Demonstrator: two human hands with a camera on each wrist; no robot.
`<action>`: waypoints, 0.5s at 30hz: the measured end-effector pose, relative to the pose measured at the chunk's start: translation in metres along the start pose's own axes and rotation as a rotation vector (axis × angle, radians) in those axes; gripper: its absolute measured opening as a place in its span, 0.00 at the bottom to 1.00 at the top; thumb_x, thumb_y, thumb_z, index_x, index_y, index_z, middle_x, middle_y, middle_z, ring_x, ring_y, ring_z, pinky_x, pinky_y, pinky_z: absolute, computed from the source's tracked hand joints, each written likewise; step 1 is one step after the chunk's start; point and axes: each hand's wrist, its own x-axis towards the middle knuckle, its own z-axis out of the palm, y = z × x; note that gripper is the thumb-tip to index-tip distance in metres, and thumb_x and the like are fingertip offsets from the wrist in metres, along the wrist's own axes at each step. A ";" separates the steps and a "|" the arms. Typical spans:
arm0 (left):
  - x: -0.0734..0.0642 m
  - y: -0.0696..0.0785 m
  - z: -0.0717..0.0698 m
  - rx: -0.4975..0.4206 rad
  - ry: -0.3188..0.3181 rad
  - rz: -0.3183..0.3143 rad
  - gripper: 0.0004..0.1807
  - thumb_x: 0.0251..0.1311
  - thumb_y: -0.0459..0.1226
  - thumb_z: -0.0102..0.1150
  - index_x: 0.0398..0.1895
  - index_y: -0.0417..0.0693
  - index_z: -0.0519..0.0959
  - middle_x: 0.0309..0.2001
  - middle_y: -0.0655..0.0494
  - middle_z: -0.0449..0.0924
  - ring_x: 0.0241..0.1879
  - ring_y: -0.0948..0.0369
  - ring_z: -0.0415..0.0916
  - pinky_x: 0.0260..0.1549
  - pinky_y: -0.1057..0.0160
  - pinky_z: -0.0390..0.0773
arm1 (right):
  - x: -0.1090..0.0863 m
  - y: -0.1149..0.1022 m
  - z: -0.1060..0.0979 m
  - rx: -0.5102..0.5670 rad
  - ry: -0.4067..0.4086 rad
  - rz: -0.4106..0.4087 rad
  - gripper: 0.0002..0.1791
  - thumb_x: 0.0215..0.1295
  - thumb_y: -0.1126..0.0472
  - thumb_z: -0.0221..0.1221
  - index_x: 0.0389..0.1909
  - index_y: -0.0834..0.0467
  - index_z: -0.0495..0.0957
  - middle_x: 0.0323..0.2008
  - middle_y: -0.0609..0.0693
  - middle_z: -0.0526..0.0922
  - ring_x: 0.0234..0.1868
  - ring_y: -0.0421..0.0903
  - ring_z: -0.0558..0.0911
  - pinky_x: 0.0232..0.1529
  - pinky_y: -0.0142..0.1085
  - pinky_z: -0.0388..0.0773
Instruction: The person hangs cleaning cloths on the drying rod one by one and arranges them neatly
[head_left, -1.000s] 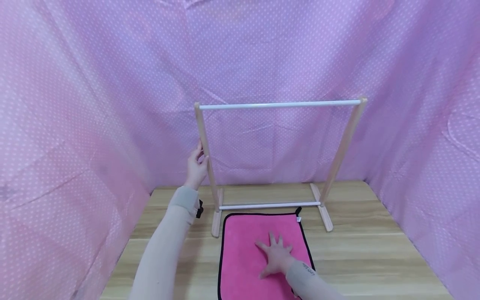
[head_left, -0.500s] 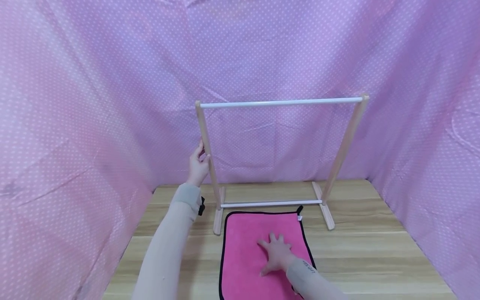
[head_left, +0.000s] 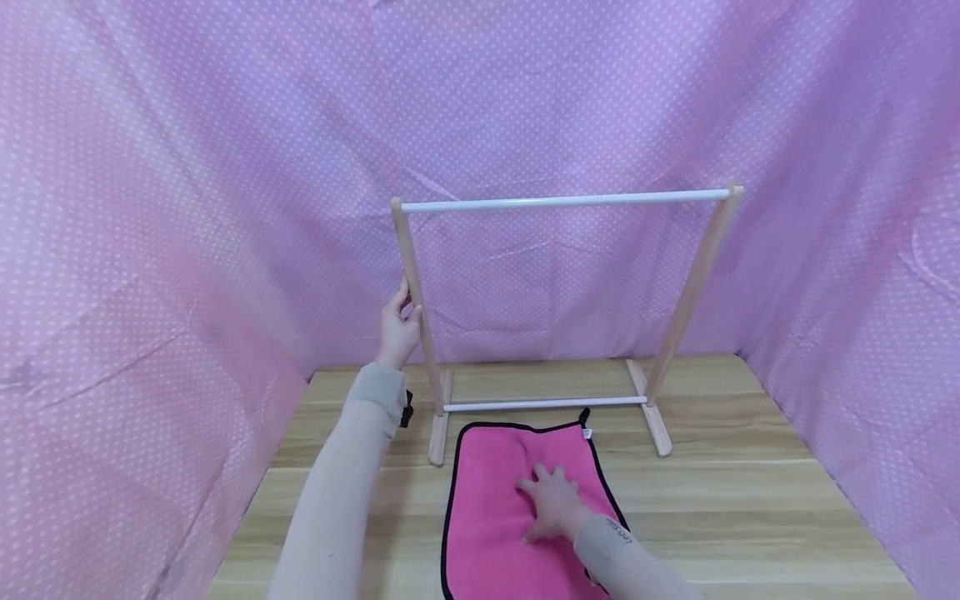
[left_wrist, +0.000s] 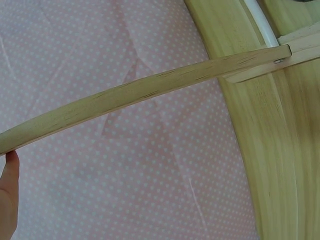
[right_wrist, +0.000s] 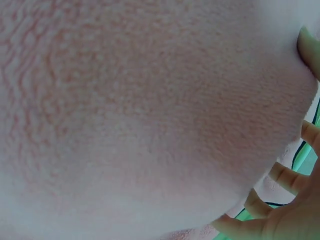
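Cloth (head_left: 487, 508) has buckled just beyond the right hand (head_left: 553, 504) (whether it pinches, I cannot tell), so gathering gently seems wise while the left hand (head_left: 397, 333) grips the rack (head_left: 566, 201).

I record, on the pale wood-grain surface (head_left: 735, 492), a rectangular pink black-edged cloth (head_left: 491, 508) before a white-railed wooden frame (head_left: 564, 201). The left hand (head_left: 397, 333) is at the frame's left post (head_left: 426, 337); the right hand (head_left: 553, 502) is on the cloth. Behind and at both sides: pink dotted fabric curtain (head_left: 480, 108).
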 end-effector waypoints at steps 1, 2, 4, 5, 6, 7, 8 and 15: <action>0.000 0.001 0.000 0.002 -0.003 -0.004 0.36 0.64 0.20 0.43 0.73 0.51 0.49 0.71 0.47 0.57 0.67 0.51 0.59 0.65 0.54 0.67 | 0.001 0.000 0.000 -0.001 0.003 -0.004 0.43 0.30 0.43 0.76 0.54 0.49 0.75 0.51 0.56 0.70 0.45 0.58 0.68 0.33 0.56 0.74; 0.000 0.001 0.000 0.000 -0.002 -0.006 0.36 0.64 0.21 0.43 0.73 0.51 0.49 0.71 0.47 0.57 0.67 0.51 0.59 0.65 0.54 0.67 | 0.002 0.000 0.000 -0.003 0.005 -0.008 0.41 0.31 0.45 0.76 0.53 0.49 0.76 0.51 0.55 0.71 0.44 0.58 0.68 0.33 0.55 0.74; 0.000 0.001 0.000 0.000 0.002 -0.006 0.37 0.64 0.21 0.44 0.73 0.52 0.49 0.70 0.46 0.59 0.67 0.52 0.60 0.64 0.55 0.68 | 0.002 0.000 -0.002 0.001 0.015 -0.018 0.36 0.33 0.48 0.75 0.50 0.49 0.77 0.48 0.53 0.71 0.42 0.56 0.68 0.32 0.54 0.74; 0.000 0.001 0.000 0.003 0.004 -0.005 0.37 0.64 0.21 0.44 0.73 0.52 0.49 0.70 0.46 0.59 0.66 0.52 0.60 0.64 0.55 0.68 | 0.002 0.001 -0.002 0.004 0.020 -0.027 0.34 0.34 0.50 0.75 0.49 0.49 0.77 0.47 0.53 0.72 0.41 0.55 0.68 0.32 0.53 0.74; 0.000 0.000 0.000 0.007 0.008 -0.002 0.36 0.64 0.21 0.44 0.73 0.51 0.49 0.69 0.45 0.60 0.66 0.51 0.60 0.64 0.55 0.68 | 0.002 0.001 -0.001 0.006 0.024 -0.036 0.31 0.36 0.52 0.74 0.47 0.49 0.77 0.46 0.52 0.72 0.41 0.54 0.68 0.32 0.53 0.74; 0.000 0.000 0.000 0.009 0.010 0.002 0.36 0.64 0.21 0.44 0.73 0.51 0.49 0.69 0.45 0.60 0.66 0.51 0.60 0.64 0.55 0.69 | 0.002 0.002 -0.002 0.011 0.027 -0.042 0.29 0.37 0.53 0.73 0.46 0.49 0.78 0.45 0.51 0.72 0.40 0.53 0.68 0.33 0.52 0.74; 0.000 0.000 0.001 0.011 0.014 0.005 0.36 0.64 0.21 0.44 0.73 0.51 0.49 0.69 0.44 0.61 0.66 0.51 0.61 0.64 0.55 0.69 | 0.002 0.003 -0.002 0.019 0.028 -0.050 0.26 0.39 0.55 0.73 0.45 0.49 0.78 0.45 0.51 0.72 0.39 0.52 0.68 0.33 0.51 0.74; -0.001 -0.001 0.002 0.028 0.020 0.012 0.36 0.64 0.21 0.44 0.73 0.51 0.50 0.68 0.44 0.63 0.66 0.51 0.61 0.63 0.55 0.70 | 0.002 0.009 -0.004 0.048 0.017 -0.123 0.18 0.45 0.63 0.69 0.41 0.50 0.79 0.44 0.47 0.73 0.38 0.46 0.68 0.37 0.39 0.74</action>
